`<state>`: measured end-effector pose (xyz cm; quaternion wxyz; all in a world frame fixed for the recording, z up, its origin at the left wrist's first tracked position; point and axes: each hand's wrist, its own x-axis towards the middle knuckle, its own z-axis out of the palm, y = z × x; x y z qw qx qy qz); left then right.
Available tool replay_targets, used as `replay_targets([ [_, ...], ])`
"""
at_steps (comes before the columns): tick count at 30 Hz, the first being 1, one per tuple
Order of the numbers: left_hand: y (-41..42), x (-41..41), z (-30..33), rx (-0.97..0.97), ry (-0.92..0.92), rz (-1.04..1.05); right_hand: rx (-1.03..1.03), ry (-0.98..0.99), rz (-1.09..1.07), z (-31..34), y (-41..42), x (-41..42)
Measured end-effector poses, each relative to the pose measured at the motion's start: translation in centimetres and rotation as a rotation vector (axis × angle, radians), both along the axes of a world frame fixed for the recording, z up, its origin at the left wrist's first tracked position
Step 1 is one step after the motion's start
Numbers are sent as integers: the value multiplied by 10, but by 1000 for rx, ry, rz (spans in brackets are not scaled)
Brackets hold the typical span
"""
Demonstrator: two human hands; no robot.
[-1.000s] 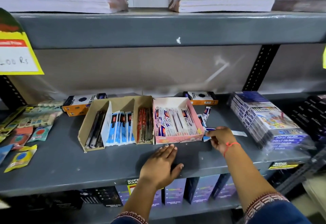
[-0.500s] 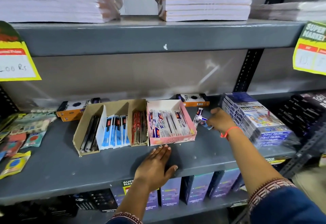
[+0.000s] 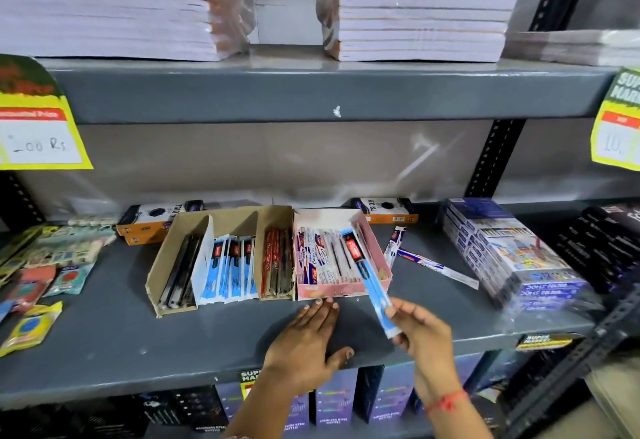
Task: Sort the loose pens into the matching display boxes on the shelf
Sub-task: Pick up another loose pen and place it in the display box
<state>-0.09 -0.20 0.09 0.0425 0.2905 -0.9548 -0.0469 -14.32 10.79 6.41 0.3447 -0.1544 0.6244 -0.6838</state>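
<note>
My right hand [image 3: 420, 333] pinches the lower end of a blue-packaged pen [image 3: 369, 281] with a red label; the pen slants up over the front right corner of the pink display box [image 3: 341, 291]. My left hand [image 3: 306, 341] rests flat on the grey shelf [image 3: 104, 352], fingertips at the pink box's front wall. To the left stands a brown cardboard box [image 3: 162, 265] with black pens, blue-packaged pens [image 3: 230, 267] and red pens [image 3: 277, 265] in separate sections. Two loose white-packaged pens [image 3: 436, 267] lie on the shelf right of the pink box.
A wrapped stack of blue colour boxes [image 3: 512, 251] sits at the right, dark boxes beyond it. Orange-and-black boxes [image 3: 152, 219] stand behind the display boxes. Packets [image 3: 45, 262] cover the shelf's left end. Notebook stacks [image 3: 419, 6] fill the shelf above; yellow price tags [image 3: 38, 127] hang from its edge.
My right hand picked a blue-packaged pen from the loose pens right of the pink box and drew it back toward me. My left hand stayed flat on the shelf.
</note>
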Motion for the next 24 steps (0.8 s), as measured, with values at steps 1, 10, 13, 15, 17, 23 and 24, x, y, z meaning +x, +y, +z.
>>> replay_targets([
  [1,0,0,-1,-2,2,0,-6,-50,1,-5,3,5],
  [10,-2,0,-6,-25,15,2,-119,-178,1,-14,5,30],
  [13,-2,0,-7,-29,25,-1,-136,-188,2,-10,5,30],
  [15,-2,0,-7,-38,43,-6,-139,-186,1,-9,4,30],
  [17,-2,1,-6,-45,56,-11,-131,-179,-1,-9,3,30],
  [23,0,3,-1,-29,83,-1,-96,-171,56,-7,-3,33],
  [24,1,4,0,-19,99,9,-97,-164,82,-6,-5,34],
])
